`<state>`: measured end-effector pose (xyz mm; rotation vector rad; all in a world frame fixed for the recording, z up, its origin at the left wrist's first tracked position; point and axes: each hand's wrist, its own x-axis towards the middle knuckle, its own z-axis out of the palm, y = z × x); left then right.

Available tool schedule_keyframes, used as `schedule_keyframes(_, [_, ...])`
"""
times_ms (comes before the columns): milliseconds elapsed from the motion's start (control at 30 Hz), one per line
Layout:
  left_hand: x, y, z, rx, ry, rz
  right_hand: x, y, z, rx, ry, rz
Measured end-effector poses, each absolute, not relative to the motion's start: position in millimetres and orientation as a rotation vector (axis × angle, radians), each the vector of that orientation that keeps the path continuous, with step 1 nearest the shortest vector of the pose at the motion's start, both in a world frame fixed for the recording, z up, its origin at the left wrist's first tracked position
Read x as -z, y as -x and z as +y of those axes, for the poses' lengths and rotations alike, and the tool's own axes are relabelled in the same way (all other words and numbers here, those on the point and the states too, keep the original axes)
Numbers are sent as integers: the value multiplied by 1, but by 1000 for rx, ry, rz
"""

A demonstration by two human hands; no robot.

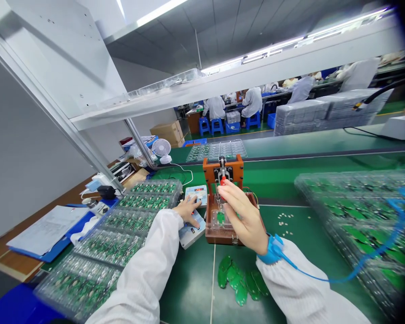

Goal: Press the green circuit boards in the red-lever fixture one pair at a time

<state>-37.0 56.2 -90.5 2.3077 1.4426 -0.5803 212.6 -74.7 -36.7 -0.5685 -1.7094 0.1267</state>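
My left hand (188,210) lies with its fingers spread over two white boxes. The rear instrument box (196,193) has a lit red display, and the nearer white box (191,235) sits at an angle under the palm. My right hand (245,219) has its fingers stretched out against the red handle (223,181) of a toggle clamp. That clamp is mounted on an orange frame (239,171) above a brown wooden test fixture (219,238). Inside the fixture, a small green circuit board (220,218) shows under a clear plate. Loose green boards (236,281) lie in front of it.
Clear trays of boards (121,225) stand on the left, and stacked trays (354,216) on the right. Small pale pieces (284,222) are scattered beside the fixture. A blue wrist strap cord (344,280) trails rightward. A white fan (162,149) stands behind; a shelf (175,96) hangs overhead.
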Motion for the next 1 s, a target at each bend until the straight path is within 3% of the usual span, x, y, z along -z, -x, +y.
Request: schedule_keyframes(1000, [79, 51, 58, 689, -2232, 1469, 39, -212, -75, -136, 582, -1698])
